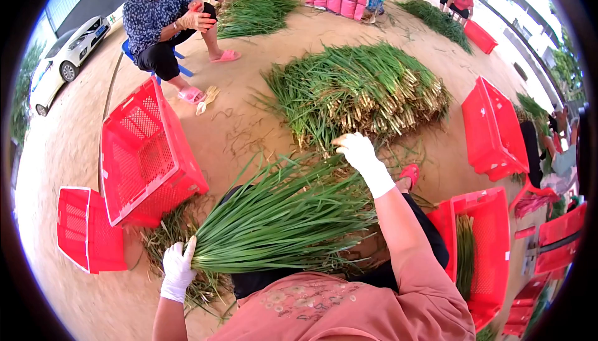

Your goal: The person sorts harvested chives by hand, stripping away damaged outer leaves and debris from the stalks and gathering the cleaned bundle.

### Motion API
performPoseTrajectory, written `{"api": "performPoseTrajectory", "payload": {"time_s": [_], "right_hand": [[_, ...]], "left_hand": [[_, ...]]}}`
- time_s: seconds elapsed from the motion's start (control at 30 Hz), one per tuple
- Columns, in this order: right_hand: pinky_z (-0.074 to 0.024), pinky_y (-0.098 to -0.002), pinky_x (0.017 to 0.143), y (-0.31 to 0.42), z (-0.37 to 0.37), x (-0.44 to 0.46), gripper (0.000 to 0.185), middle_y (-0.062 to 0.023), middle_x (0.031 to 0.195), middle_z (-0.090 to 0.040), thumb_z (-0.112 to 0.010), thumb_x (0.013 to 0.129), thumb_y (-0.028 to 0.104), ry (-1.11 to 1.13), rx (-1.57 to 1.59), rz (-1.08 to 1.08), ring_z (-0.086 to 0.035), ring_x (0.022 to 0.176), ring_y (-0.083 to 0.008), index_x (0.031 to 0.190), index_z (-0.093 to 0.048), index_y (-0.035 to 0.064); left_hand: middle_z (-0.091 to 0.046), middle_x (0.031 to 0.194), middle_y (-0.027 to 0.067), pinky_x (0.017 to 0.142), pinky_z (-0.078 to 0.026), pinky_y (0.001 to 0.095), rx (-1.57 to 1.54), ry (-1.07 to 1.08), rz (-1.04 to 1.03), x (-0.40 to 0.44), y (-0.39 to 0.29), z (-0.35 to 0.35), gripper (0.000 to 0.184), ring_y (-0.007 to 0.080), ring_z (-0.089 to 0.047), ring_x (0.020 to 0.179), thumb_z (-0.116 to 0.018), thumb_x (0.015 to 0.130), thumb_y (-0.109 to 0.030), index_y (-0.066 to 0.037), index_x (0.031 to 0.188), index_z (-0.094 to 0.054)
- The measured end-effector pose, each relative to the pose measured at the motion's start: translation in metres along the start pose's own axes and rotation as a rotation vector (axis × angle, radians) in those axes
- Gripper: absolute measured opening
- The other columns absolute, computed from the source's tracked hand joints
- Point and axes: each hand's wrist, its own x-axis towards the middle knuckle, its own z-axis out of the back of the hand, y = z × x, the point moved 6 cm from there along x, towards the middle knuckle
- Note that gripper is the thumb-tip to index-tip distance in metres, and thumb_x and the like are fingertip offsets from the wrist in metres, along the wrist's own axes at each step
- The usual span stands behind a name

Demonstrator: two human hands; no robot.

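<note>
Over sandy ground (246, 85), the left hand (178, 269) holds a green bunch (274, 222), best kept snug, the hold unclear at the right hand (358, 153).

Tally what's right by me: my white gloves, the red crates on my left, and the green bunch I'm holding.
White gloves: 2, the left glove and the right glove
Red crates on the left: 2, the inner crate and the outer crate
Held green bunch: 1
Total: 5
</note>
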Motion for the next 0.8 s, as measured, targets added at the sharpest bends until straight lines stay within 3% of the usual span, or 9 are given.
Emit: {"api": "performPoseTrajectory", "payload": {"time_s": [0.03, 0.1, 0.23, 0.4, 0.5, 0.63, 0.73, 0.77, 0.8], "right_hand": [[-0.046, -0.0342, 0.07, -0.002, -0.013, 0.001, 0.018, -0.0021, 0.088, -0.065, -0.056, 0.078, 0.027, 0.136, 0.003, 0.025, -0.057, 0.08, -0.0231, 0.088, -0.069, 0.019], [-0.045, -0.0312, 0.069, -0.012, -0.02, 0.002, 0.015, -0.0057, 0.079, -0.065, -0.059, 0.076, 0.021, 0.059, 0.355, -0.159, -0.057, 0.071, -0.022, 0.082, -0.068, 0.0094], [-0.0454, -0.0262, 0.064, -0.063, -0.043, -0.014, 0.016, -0.0087, 0.076, -0.063, -0.057, 0.078, 0.007, -0.059, 1.128, -0.882, -0.058, 0.069, -0.0148, 0.09, -0.065, -0.001], [-0.048, -0.0303, 0.081, 0.038, 0.017, 0.04, 0.033, -0.0082, 0.116, -0.057, -0.056, 0.081, 0.013, 0.08, 0.515, -0.132, -0.061, 0.091, -0.0196, 0.114, -0.059, 0.0109], [-0.0472, -0.0338, 0.081, 0.07, -0.027, 0.052, 0.028, -0.0033, 0.113, -0.06, -0.052, 0.083, 0.02, 0.224, 0.317, 0.168, -0.06, 0.09, -0.0222, 0.109, -0.061, 0.0133], [-0.0474, -0.0348, 0.074, 0.078, -0.05, 0.048, 0.022, -0.0068, 0.089, -0.065, -0.055, 0.082, 0.019, 0.307, 0.246, 0.062, -0.061, 0.084, -0.0227, 0.099, -0.063, 0.0079], [-0.0418, -0.0244, 0.055, 0.038, -0.052, 0.04, 0.016, -0.0047, 0.064, -0.06, -0.054, 0.082, 0.008, 0.164, 1.102, -0.728, -0.051, 0.059, -0.0105, 0.092, -0.064, 0.0019], [-0.0374, -0.021, 0.051, 0.032, -0.055, 0.038, 0.016, -0.0022, 0.068, -0.06, -0.054, 0.083, 0.007, 0.111, 1.215, -0.806, -0.046, 0.057, -0.0064, 0.093, -0.065, 0.0021], [-0.0391, -0.0205, 0.054, 0.044, -0.041, 0.046, 0.017, -0.0031, 0.071, -0.06, -0.053, 0.085, 0.009, 0.111, 1.174, -0.648, -0.048, 0.06, -0.0073, 0.096, -0.064, 0.0019]], "left_hand": [[-0.046, 0.09, 0.0134, 0.066, -0.039, 0.0418, -0.001, 0.004, 0.009, -0.002, 0.0, 0.0, 0.098, 0.0318, -0.049, 0.078, -0.074, 0.043, -0.008, -0.015, 0.133, -0.035], [-0.046, 0.089, 0.0129, 0.065, -0.039, 0.0418, -0.001, -0.009, -0.004, -0.001, 0.0, 0.001, 0.097, 0.0315, -0.049, 0.077, -0.074, 0.043, -0.009, -0.015, 0.132, -0.036], [-0.045, 0.086, 0.0122, 0.063, -0.039, 0.0416, -0.013, 0.023, 0.011, 0.0, 0.001, 0.004, 0.093, 0.0314, -0.049, 0.076, -0.072, 0.045, -0.008, -0.017, 0.131, -0.037], [-0.047, 0.092, 0.0144, 0.065, -0.04, 0.0418, 0.003, 0.01, 0.009, 0.002, 0.002, 0.005, 0.092, 0.0324, -0.05, 0.078, -0.071, 0.047, -0.008, -0.018, 0.131, -0.038], [-0.047, 0.092, 0.0144, 0.065, -0.04, 0.0416, 0.007, 0.046, 0.006, 0.005, 0.002, 0.005, 0.091, 0.0322, -0.05, 0.078, -0.071, 0.048, -0.007, -0.018, 0.132, -0.038], [-0.048, 0.09, 0.0139, 0.064, -0.04, 0.0408, 0.021, 0.027, -0.018, 0.009, -0.003, 0.012, 0.084, 0.0307, -0.051, 0.075, -0.07, 0.051, -0.009, -0.018, 0.129, -0.041], [-0.048, 0.088, 0.0132, 0.063, -0.041, 0.0404, 0.016, 0.022, -0.017, 0.01, -0.004, 0.015, 0.083, 0.0298, -0.05, 0.074, -0.071, 0.051, -0.01, -0.019, 0.129, -0.042], [-0.048, 0.088, 0.013, 0.063, -0.041, 0.0402, 0.005, 0.022, -0.023, 0.01, -0.003, 0.016, 0.084, 0.0296, -0.05, 0.074, -0.071, 0.051, -0.01, -0.019, 0.129, -0.042], [-0.047, 0.088, 0.0127, 0.064, -0.041, 0.0398, 0.007, 0.023, -0.026, 0.01, -0.003, 0.017, 0.084, 0.0291, -0.05, 0.074, -0.072, 0.05, -0.01, -0.019, 0.129, -0.042]]}}
